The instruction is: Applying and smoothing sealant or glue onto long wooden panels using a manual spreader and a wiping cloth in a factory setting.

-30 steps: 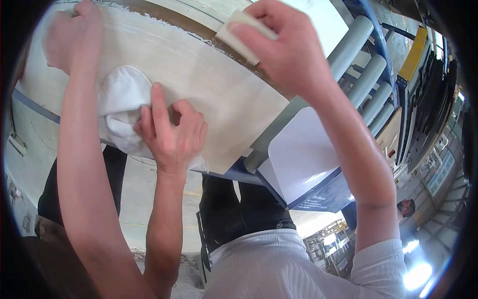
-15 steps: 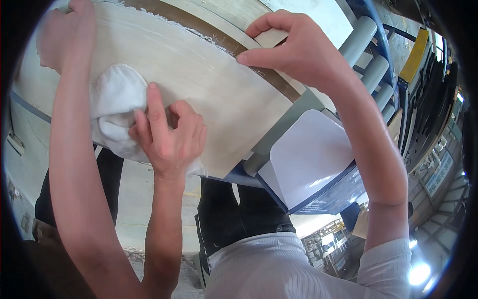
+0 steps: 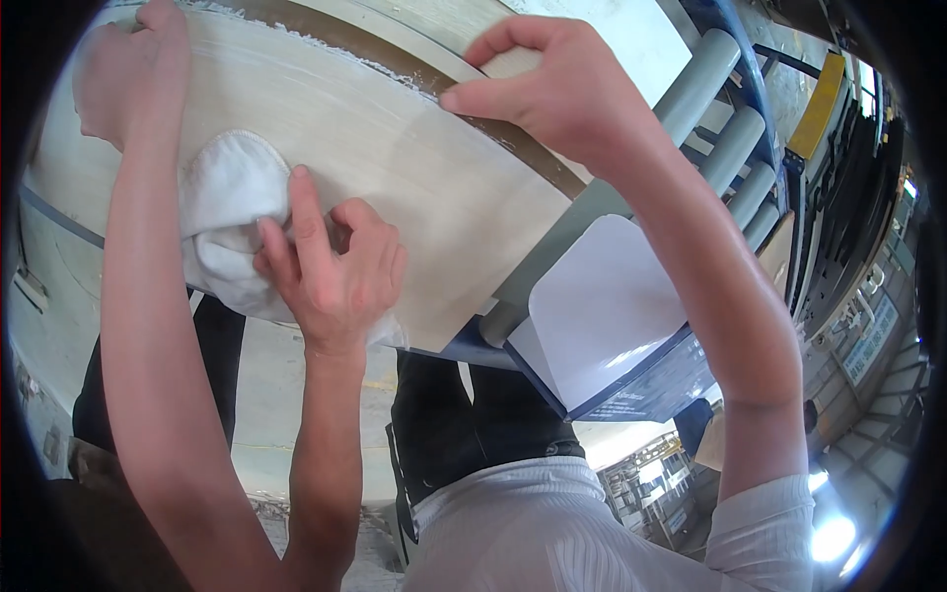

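A pale beige sheet [image 3: 424, 227] with a brown far edge [image 3: 533, 150] lies in front of me. White crumbly residue [image 3: 365, 56] runs along that edge. At the far left, my left hand [image 3: 133, 84] bends its fingers near the sheet's edge; what they grip is hidden. My right hand [image 3: 567, 89] pinches a flat, pale beige piece [image 3: 513, 63] between thumb and fingers at the brown edge; its kind is unclear. Between my arms, what looks like another person's hand [image 3: 340, 281] presses on a crumpled white cloth [image 3: 232, 187] on the sheet's near side.
By the sheet's right end sits a blue box [image 3: 641, 380] with a white flap [image 3: 602, 306] raised. Grey rollers [image 3: 700, 84] in a blue frame stand beyond my right forearm. A yellow bar [image 3: 817, 109] and dark strips [image 3: 850, 197] lie further right.
My right hand has slid left along the brown edge with the beige piece. My left hand, the other person's hand and the white cloth stay nearly where they were.
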A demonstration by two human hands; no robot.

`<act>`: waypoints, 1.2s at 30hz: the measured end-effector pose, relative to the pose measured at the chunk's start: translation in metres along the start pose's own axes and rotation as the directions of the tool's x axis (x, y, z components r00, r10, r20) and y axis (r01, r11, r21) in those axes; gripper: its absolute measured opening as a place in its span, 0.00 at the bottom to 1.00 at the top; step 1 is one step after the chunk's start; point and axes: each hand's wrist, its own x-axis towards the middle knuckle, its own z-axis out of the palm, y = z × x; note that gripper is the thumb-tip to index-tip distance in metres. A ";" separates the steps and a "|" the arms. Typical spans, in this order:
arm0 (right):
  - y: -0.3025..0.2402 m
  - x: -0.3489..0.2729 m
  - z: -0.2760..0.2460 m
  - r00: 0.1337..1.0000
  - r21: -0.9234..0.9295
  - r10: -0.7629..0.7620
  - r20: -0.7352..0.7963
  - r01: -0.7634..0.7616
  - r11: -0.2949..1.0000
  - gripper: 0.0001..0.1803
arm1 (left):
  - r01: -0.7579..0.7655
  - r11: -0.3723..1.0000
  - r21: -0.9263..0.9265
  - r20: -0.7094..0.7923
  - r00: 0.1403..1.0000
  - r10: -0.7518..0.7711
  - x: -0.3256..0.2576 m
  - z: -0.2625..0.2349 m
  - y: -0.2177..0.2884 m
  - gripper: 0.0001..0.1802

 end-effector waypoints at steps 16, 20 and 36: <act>0.009 -0.006 -0.004 0.999 0.075 0.050 0.005 -0.051 0.996 0.24 | 0.001 1.000 -0.028 -0.020 1.000 -0.001 0.002 -0.005 -0.005 0.27; -0.003 -0.001 -0.001 1.000 0.147 0.005 -0.021 -0.002 0.989 0.24 | 0.057 0.849 -0.525 -0.087 0.989 -0.120 0.002 -0.002 -0.005 0.22; -0.011 -0.002 0.002 0.997 0.136 0.056 -0.044 -0.049 0.989 0.23 | -0.169 0.985 0.036 0.083 0.983 0.166 -0.025 -0.013 0.052 0.35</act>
